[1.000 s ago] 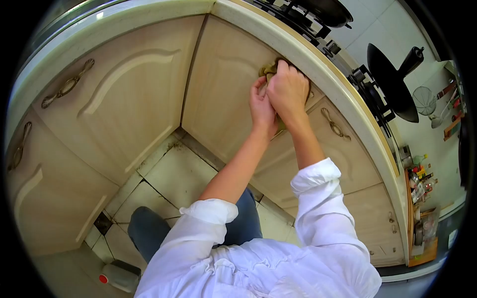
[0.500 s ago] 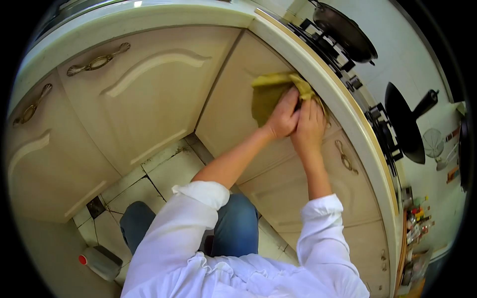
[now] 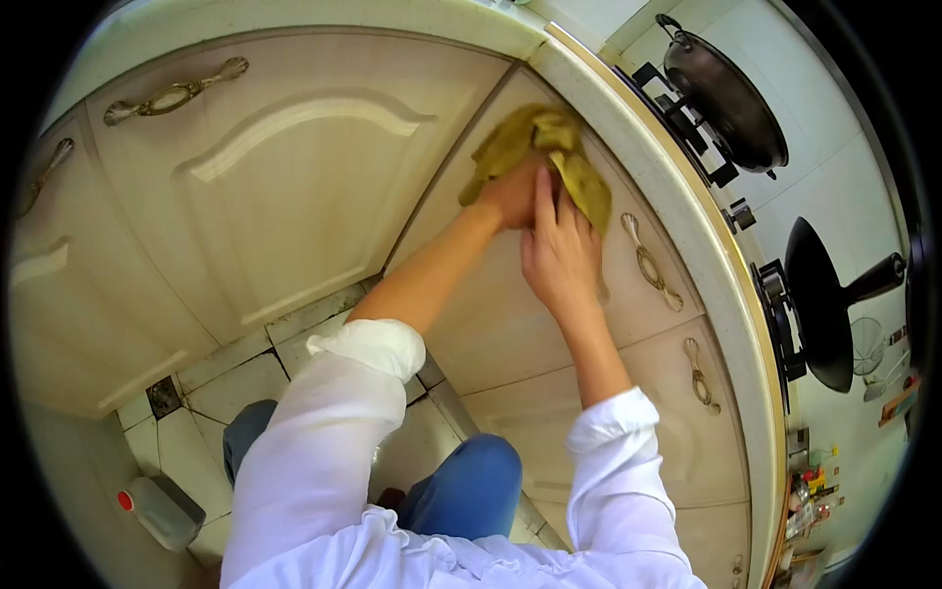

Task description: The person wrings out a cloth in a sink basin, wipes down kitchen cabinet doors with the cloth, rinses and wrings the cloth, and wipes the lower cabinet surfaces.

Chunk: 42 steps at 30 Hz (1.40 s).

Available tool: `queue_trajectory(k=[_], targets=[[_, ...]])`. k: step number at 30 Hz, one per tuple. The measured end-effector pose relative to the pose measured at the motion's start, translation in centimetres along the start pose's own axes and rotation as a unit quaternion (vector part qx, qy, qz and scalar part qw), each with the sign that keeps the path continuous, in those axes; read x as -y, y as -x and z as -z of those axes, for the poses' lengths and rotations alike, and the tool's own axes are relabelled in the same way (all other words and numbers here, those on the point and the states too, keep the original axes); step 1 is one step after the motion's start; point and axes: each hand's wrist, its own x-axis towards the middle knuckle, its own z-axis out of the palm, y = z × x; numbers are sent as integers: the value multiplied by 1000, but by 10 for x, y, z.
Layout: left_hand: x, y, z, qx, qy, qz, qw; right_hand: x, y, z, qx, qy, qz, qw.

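A yellow-green cloth (image 3: 507, 144) lies bunched against the upper part of a pale wooden cabinet door (image 3: 471, 324), just below the counter edge. My left hand (image 3: 515, 193) is closed on the cloth, its fingertips hidden in the folds. Right beside it, my right hand (image 3: 566, 253) presses its fingers together on the cloth's lower right part. An ornate metal handle (image 3: 652, 263) is mounted to the right of my right hand.
Above runs the counter (image 3: 677, 196), with a two-handled pan (image 3: 731, 103) and a black wok (image 3: 822, 304) on the stove. More cabinet doors (image 3: 285, 187) stand at left. A jug with a red cap (image 3: 167, 512) is on the tiled floor (image 3: 235, 391).
The cloth and both hands have moved left across the door, away from its handle, which is now uncovered. The cloth was opened out more from its earlier bunched shape. The view has shifted.
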Motion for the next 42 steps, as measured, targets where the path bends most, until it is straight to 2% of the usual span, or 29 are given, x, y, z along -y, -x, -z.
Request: queue_trajectory(k=[2, 3, 4, 5, 6, 7, 9, 11, 13, 15, 16, 17, 18, 19, 20, 21, 23, 24, 25, 27, 31, 33, 35, 37, 38, 39, 41, 42], targets=[[-18, 2, 27, 10, -14, 34, 999, 9, -30, -12, -21, -67, -11, 997], [5, 2, 17, -142, -29, 43, 988, 12, -38, -23, -23, -71, -11, 997], [29, 9, 3, -289, -44, 54, 955, 17, -41, -35, -12, -102, -6, 995], [55, 24, -13, -289, -48, 58, 954, 25, -41, -44, -2, -132, 2, 991], [82, 44, -31, -295, -42, 101, 949, 36, -33, -47, 91, -178, -27, 979], [102, 66, -40, -277, -44, 124, 952, 44, -18, -61, 89, -182, -24, 979], [128, 104, -54, -240, -53, 150, 958, 58, 10, -92, 69, -122, 67, 988], [140, 131, -64, -197, -29, 182, 963, 61, 20, -90, 56, -138, 79, 986], [133, 120, -56, -175, 3, 208, 963, 50, 10, -74, 45, -149, 88, 984], [115, 90, -43, -244, -171, 71, 952, 32, -13, -46, 132, -124, 11, 983], [70, 64, -12, -158, -115, 100, 976, 25, -21, -39, 94, -85, -6, 992], [31, 43, 11, -70, -56, 130, 987, 21, -22, -29, 100, -84, -7, 991], [30, 38, -4, -67, -53, 134, 987, 18, -24, -20, 23, -65, 5, 998], [30, 35, -21, -168, -65, -7, 984, 16, -25, -13, -55, -47, 17, 997], [33, 36, -32, -264, -76, -149, 950, 15, -17, -9, -7, -63, -25, 998], [31, 41, -37, -264, -75, -150, 950, 16, -8, -11, -7, -62, -26, 998], [28, 50, -53, -254, -74, -53, 963, 14, 6, -18, -44, 4, 17, 999], [25, 54, -51, -220, -3, -27, 975, 14, 4, -18, -40, 8, 17, 999], [27, 57, -50, -219, 3, -26, 975, 19, -3, -18, -40, -25, 7, 999], [33, 61, -46, -217, 254, -15, 942, 23, -13, -28, -36, -54, -7, 998], [55, 72, -57, -306, 47, -34, 950, 32, -10, -53, -47, -51, 7, 998], [70, 97, -80, -337, -29, -34, 941, 38, 15, -60, 49, -140, -13, 989], [86, 124, -99, -361, -14, 83, 929, 42, 39, -77, 59, -140, 0, 988], [82, 145, -101, -360, -8, 103, 927, 47, 46, -83, 60, -142, 17, 988], [83, 143, -93, -361, 1, 122, 925, 45, 39, -83, 14, -120, 46, 992], [76, 131, -83, -360, 2, 120, 925, 43, 40, -83, -21, -96, 68, 993], [52, 94, -54, -309, -74, -41, 947, 37, 9, -67, -26, -98, 50, 994], [48, 80, -49, -301, -64, -40, 950, 30, -5, -59, -31, -101, 33, 994]])
